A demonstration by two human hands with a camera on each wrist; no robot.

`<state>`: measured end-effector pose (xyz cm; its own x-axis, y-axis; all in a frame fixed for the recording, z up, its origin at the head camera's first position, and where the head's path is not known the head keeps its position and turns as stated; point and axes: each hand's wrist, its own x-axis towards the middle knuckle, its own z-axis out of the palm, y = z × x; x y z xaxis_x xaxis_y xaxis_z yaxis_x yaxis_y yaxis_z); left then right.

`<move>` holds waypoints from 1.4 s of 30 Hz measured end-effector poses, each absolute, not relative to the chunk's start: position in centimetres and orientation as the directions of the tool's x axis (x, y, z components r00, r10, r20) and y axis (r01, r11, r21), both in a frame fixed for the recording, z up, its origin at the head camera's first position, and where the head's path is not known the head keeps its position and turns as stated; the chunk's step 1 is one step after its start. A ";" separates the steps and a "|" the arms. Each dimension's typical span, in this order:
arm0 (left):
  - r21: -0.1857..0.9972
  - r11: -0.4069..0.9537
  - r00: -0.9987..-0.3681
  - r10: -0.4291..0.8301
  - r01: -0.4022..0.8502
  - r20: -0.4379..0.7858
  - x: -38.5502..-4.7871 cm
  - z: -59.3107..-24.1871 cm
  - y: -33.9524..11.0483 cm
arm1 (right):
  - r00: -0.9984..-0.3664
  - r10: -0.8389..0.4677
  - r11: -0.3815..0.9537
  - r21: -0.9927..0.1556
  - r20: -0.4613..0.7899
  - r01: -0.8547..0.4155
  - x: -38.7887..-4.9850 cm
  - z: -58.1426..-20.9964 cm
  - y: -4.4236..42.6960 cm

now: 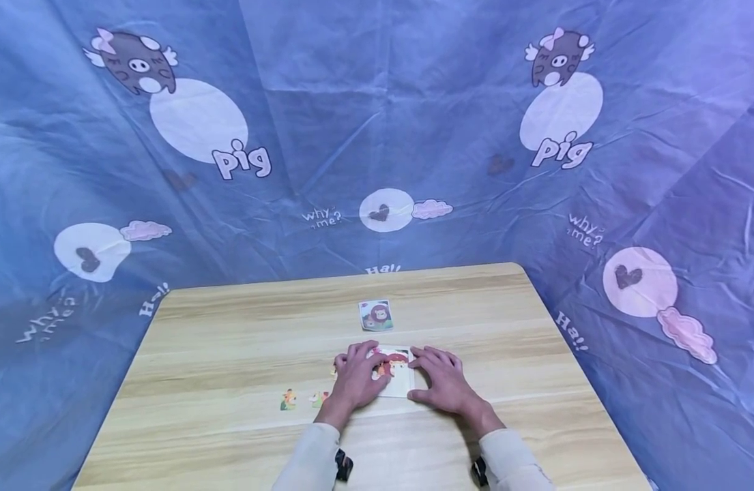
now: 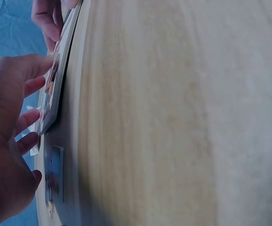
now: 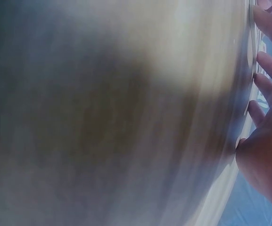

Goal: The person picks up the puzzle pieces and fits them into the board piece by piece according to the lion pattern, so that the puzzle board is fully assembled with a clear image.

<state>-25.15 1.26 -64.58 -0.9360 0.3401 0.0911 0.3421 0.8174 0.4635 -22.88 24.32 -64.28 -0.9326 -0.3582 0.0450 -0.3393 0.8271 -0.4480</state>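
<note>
A small white puzzle tray (image 1: 400, 386) lies on the wooden table between my hands. Colourful jigsaw pieces (image 1: 398, 356) cover its upper and left part, while the lower right part is bare white. My left hand (image 1: 357, 379) reaches over the tray's left side, its thumb and index finger touching the pieces there; the left wrist view shows its other fingers spread along the edge. My right hand (image 1: 445, 383) rests at the tray's right edge, fingertips near the upper corner and thumb near the lower one. The hands partly hide the tray's sides.
Two loose jigsaw pieces, one leftmost (image 1: 288, 399) and one nearer the hand (image 1: 318, 399), lie left of my left hand. Another is partly hidden behind that hand. A picture card with a lion (image 1: 377, 315) lies beyond the tray. Blue printed cloth (image 1: 327, 136) surrounds the table.
</note>
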 end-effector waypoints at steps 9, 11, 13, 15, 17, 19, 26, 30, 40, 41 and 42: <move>0.420 0.841 -0.939 0.322 0.343 0.122 -25.1 -64.4 1.4 | -0.933 -0.355 0.822 -0.455 0.061 -0.343 -22.9 -64.4 24.4; 0.406 0.849 -0.941 0.318 0.337 0.117 -25.0 -64.4 1.5 | -0.931 -0.361 0.818 -0.459 0.061 -0.347 -22.9 -64.4 24.3; 0.393 0.857 -0.943 0.316 0.332 0.108 -25.0 -64.5 1.5 | -0.929 -0.365 0.816 -0.461 0.057 -0.349 -22.9 -64.4 24.3; 0.389 0.859 -0.942 0.318 0.333 0.103 -24.9 -64.5 1.5 | -0.930 -0.363 0.816 -0.464 0.052 -0.344 -22.9 -64.4 24.3; 0.390 0.856 -0.940 0.327 0.338 0.098 -24.9 -64.4 1.4 | -0.932 -0.358 0.817 -0.466 0.050 -0.339 -22.9 -64.3 24.3; 0.396 0.851 -0.937 0.336 0.345 0.095 -24.9 -64.3 1.4 | -0.935 -0.352 0.817 -0.470 0.051 -0.334 -22.9 -64.3 24.3; 0.391 0.854 -0.939 0.325 0.343 0.113 -25.1 -64.1 1.2 | -0.931 -0.360 0.807 -0.478 0.065 -0.346 -22.8 -64.3 24.3; 0.390 0.854 -0.938 0.329 0.344 0.107 -25.2 -64.0 1.3 | -0.933 -0.353 0.810 -0.475 0.073 -0.344 -22.9 -64.2 24.4; 0.391 0.853 -0.938 0.326 0.345 0.117 -25.0 -64.0 1.3 | -0.937 -0.348 0.811 -0.490 0.032 -0.318 -22.9 -64.1 24.2; 0.391 0.853 -0.938 0.325 0.346 0.120 -25.0 -64.0 1.3 | -0.937 -0.349 0.811 -0.490 0.035 -0.320 -22.9 -64.1 24.2; 0.390 0.853 -0.937 0.325 0.347 0.124 -24.9 -64.0 1.3 | -0.936 -0.350 0.809 -0.490 0.042 -0.325 -22.8 -64.1 24.2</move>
